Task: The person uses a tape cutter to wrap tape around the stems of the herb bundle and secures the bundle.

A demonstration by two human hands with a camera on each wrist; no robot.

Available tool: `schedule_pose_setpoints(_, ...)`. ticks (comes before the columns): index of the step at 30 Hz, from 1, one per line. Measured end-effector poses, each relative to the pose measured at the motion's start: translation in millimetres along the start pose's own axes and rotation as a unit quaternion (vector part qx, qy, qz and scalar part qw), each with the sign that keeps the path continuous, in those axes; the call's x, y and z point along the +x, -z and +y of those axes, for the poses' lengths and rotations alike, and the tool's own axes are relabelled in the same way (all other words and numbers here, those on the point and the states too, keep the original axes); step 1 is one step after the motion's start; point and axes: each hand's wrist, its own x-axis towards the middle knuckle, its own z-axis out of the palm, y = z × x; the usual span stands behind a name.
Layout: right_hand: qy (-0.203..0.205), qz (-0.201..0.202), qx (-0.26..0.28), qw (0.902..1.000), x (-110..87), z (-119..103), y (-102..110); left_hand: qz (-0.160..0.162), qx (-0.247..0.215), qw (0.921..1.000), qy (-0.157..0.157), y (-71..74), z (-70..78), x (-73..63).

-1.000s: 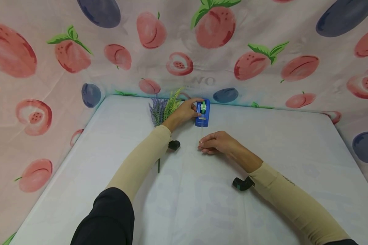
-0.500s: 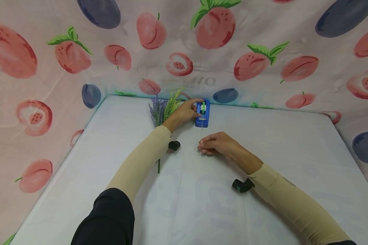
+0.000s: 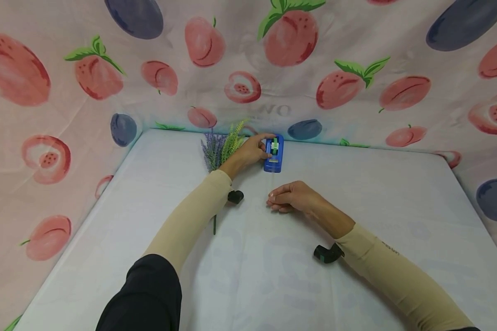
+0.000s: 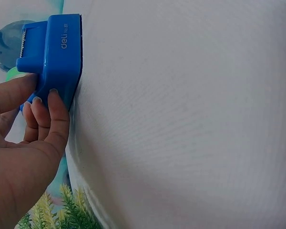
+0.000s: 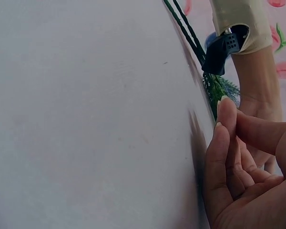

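A blue tape dispenser (image 3: 276, 165) stands at the back of the white table, a green-cored roll in its middle. My left hand (image 3: 248, 154) grips it from the left side. In the left wrist view the thumb and fingers hold the dispenser (image 4: 64, 57) behind its toothed cutter. A faint clear strip of tape (image 3: 272, 178) runs from the dispenser's front toward my right hand (image 3: 295, 196). That hand pinches the strip's end between thumb and index finger, low over the table. In the right wrist view the pinching fingertips show on the right hand (image 5: 248, 176), but the tape hardly shows.
Artificial flower sprigs, purple (image 3: 212, 149) and yellow-green (image 3: 233, 140), lie at the back left, partly under my left forearm. A thin green stem (image 3: 214, 224) sticks out below the sleeve. Black wrist cameras (image 3: 328, 253) hang at both cuffs. Fruit-printed cloth (image 3: 240, 41) closes the back and sides.
My right hand has moved slightly toward my body, and the tape strip between it and the dispenser is a little longer. My left hand and the dispenser have stayed in place.
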Motion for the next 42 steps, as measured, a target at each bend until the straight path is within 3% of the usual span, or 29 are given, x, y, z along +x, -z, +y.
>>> schedule_pose_setpoints(42, -0.011, -0.032, 0.016, 0.9993, -9.3, 5.8, -2.1, -0.006, -0.002, 1.0, -0.006, 0.3, 2.6, -3.2)
